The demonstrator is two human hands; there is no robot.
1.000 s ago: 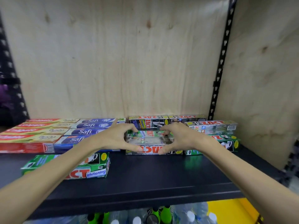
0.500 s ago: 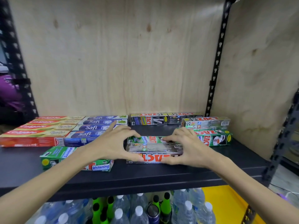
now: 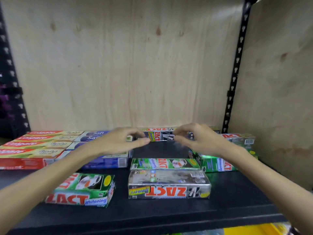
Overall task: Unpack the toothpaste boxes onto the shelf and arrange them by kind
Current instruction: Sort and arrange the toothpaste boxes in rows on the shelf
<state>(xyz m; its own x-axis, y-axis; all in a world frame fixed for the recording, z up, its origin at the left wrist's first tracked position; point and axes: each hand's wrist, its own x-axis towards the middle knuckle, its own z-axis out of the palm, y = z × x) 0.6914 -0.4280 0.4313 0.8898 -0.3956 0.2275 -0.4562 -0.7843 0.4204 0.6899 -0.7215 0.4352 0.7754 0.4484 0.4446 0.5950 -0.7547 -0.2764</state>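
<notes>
Silver Zact box [image 3: 160, 136] lies at the shelf's [image 3: 152, 216] back, between my hands: left hand [image 3: 118, 141] and right hand [image 3: 196, 139] reach its ends, fingers curled; blur hides whether they grip.

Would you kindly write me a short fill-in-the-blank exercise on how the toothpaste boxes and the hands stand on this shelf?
1. The silver Zact box at the shelf's front lies with its brand name upside ____.
2. The word printed in blue on the green Zact box at front left is ____.
3. The red and yellow boxes at far left bear the brand ____.
4. The left hand and right hand hover near the ____ of the shelf.

Missing words: down; Whitening; Colgate; back
</notes>
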